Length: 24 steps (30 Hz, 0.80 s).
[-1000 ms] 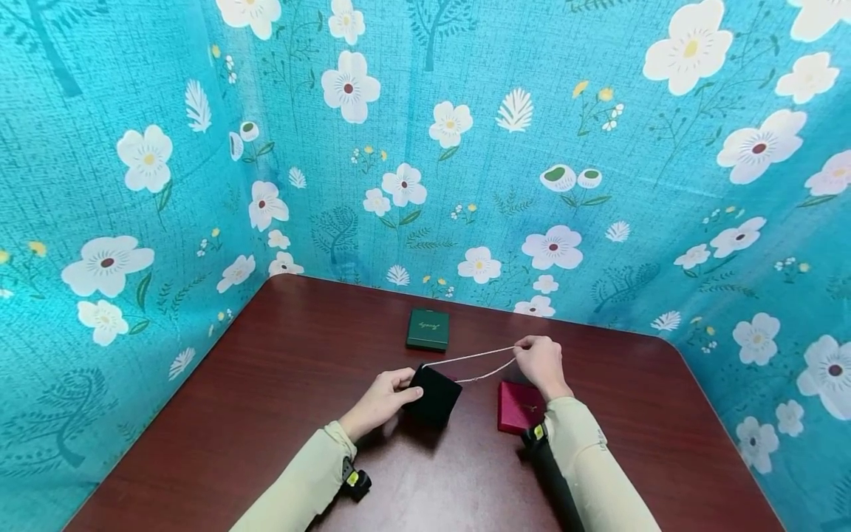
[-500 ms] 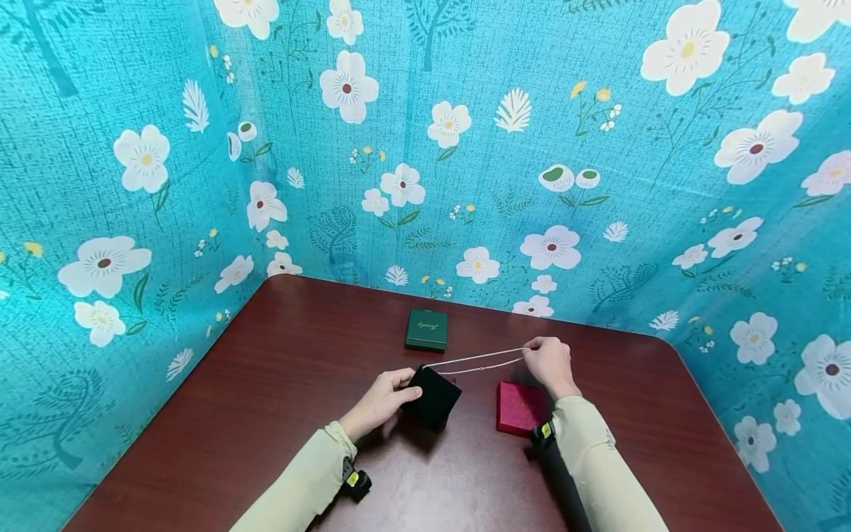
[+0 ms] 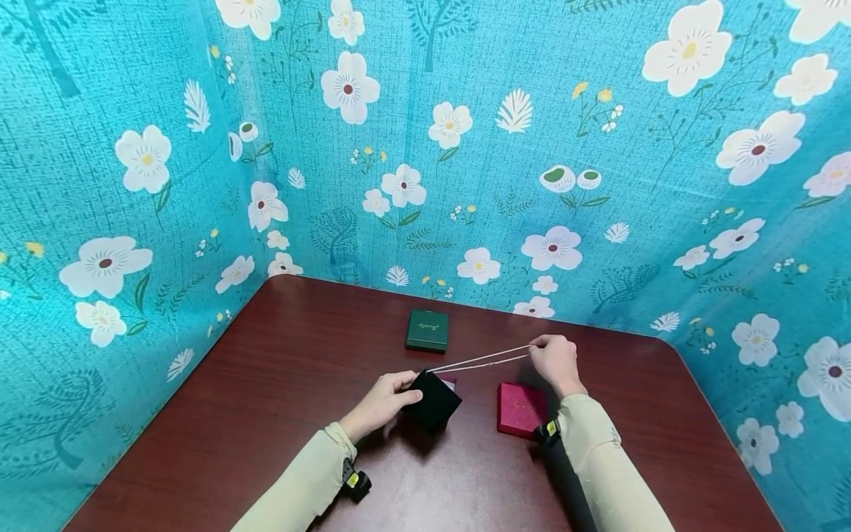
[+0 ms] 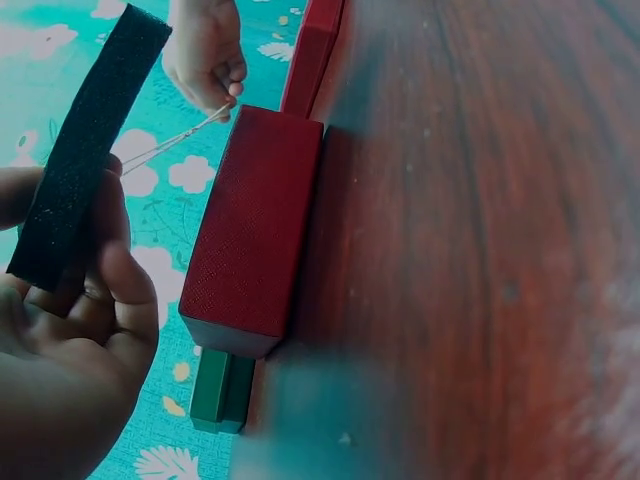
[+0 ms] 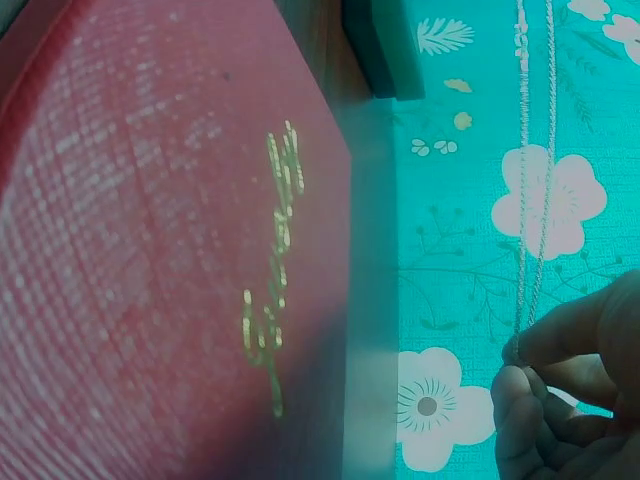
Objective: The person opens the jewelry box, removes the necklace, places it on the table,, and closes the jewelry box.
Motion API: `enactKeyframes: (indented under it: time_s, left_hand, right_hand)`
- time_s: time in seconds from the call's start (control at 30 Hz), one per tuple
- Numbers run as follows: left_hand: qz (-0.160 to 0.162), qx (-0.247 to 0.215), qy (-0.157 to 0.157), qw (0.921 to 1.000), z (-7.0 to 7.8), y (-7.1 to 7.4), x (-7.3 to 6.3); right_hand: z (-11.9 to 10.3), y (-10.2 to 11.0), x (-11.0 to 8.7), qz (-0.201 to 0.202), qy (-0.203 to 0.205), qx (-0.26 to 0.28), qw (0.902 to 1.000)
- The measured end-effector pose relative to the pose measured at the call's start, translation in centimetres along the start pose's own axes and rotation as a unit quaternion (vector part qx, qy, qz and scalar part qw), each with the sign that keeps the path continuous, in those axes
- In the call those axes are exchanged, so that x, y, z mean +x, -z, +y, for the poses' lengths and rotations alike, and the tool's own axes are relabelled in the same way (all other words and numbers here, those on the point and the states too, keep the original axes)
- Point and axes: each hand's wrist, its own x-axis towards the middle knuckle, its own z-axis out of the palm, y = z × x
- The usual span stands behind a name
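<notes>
My left hand grips a black square jewelry pad by its left edge, tilted above the table. In the left wrist view, the pad shows edge-on between thumb and fingers. Off to the right, my right hand pinches the end of a thin silver chain necklace. Its two strands stretch close together from the pad's upper corner to the fingertips. In the right wrist view, the chain runs straight up from thumb and forefinger. Where it attaches at the pad is hidden.
A red box stands behind the pad, mostly hidden from the head view. Under the right wrist lies a red lid-like box with gold lettering. Farther back is a green box. A flowered blue cloth hangs behind the brown table.
My right hand has moved to the right, drawing the chain's two strands straighter and closer together. The left hand has tilted the pad slightly and stayed in about the same place.
</notes>
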Motion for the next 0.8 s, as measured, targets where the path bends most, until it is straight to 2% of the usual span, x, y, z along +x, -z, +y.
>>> enactKeyframes:
  time_s: [0.33, 0.53, 0.8]
  left_hand:
    - [-0.004, 0.034, -0.009, 0.9994, 0.72, 0.01, -0.16]
    - [-0.002, 0.031, -0.014, 0.9994, 0.53, 0.07, -0.24]
    - [0.003, 0.024, -0.008, 0.9997, 0.53, 0.20, -0.16]
  right_hand:
    - [0.46, 0.19, 0.36, 0.018, 0.001, 0.005, 0.9998]
    - [0.78, 0.14, 0.51, 0.037, -0.005, 0.001, 0.9993]
    - [0.49, 0.21, 0.37, 0.020, -0.012, 0.008, 0.9997]
